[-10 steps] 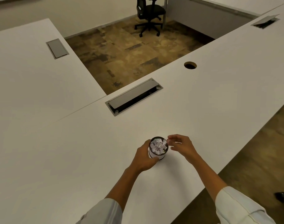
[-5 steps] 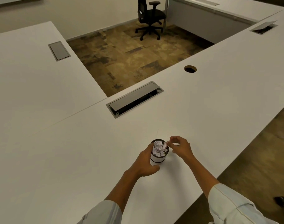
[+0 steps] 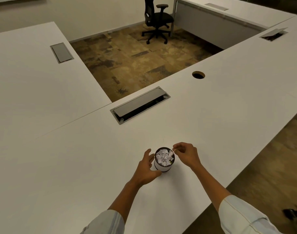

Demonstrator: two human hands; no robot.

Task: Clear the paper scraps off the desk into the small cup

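Note:
A small white cup (image 3: 162, 166) with a dark rim stands on the white desk (image 3: 86, 166), near its front edge. Crumpled white paper scraps (image 3: 164, 157) fill it to the top. My left hand (image 3: 145, 168) is cupped just left of the cup, with its fingers spread a little away from the wall and its thumb by the base. My right hand (image 3: 186, 154) hovers just right of the rim, thumb and forefinger pinched together. I see no scrap between them, and no loose scraps on the desk.
An open cable flap (image 3: 141, 104) and a round grommet hole (image 3: 198, 75) lie further back on the desk. The desk edge drops to the floor on the right. A second desk (image 3: 26, 73) adjoins at left. A black office chair (image 3: 157, 19) stands far back.
My left hand has loosened from around the cup, and its fingers now stand off from the wall. My right hand stays pinched at the rim. The view has tilted up slightly.

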